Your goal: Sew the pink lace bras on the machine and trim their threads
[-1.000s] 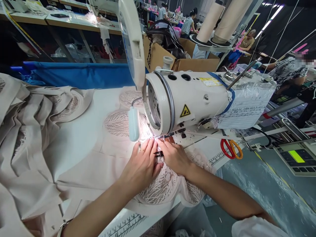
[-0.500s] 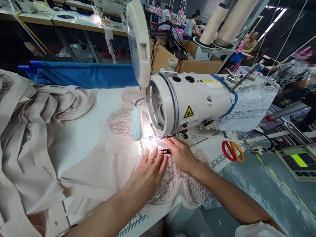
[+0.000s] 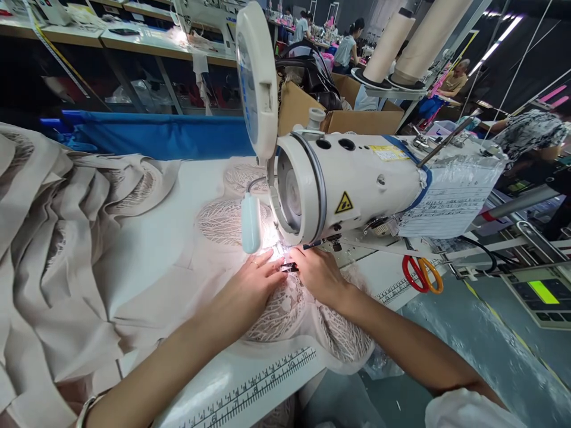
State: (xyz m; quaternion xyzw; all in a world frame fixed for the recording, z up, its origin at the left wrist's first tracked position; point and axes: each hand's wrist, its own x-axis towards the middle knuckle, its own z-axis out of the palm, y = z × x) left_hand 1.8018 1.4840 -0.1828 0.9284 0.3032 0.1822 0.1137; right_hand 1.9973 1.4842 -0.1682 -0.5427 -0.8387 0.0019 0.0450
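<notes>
"Where's the lace cloth [image 3: 279, 312]?"
"I see it under the sewing machine [image 3: 357, 178], left hand [image 3: 245, 291] loosely spread on it. Right hand's [image 3: 323, 279] fingers curl beside a dark tool [image 3: 289, 268], grip hidden."
"Obstacles?"
"Lamp [image 3: 250, 224] near the fingertips; scissors [image 3: 422, 274] rightward, cloth pile [image 3: 49, 238] left."

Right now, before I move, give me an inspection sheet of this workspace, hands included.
Surface: white table, printed ruler markings near the front edge
Job's things: pale pink lace-and-fabric piece, white sewing machine
Clutter: heaped pale pink fabric pieces, red-and-orange-handled scissors
Hands: left and right on the lace piece; small black pointed tool by the right
Cables: black cable beyond the scissors
Surroundings: brown cardboard box, other people
</notes>
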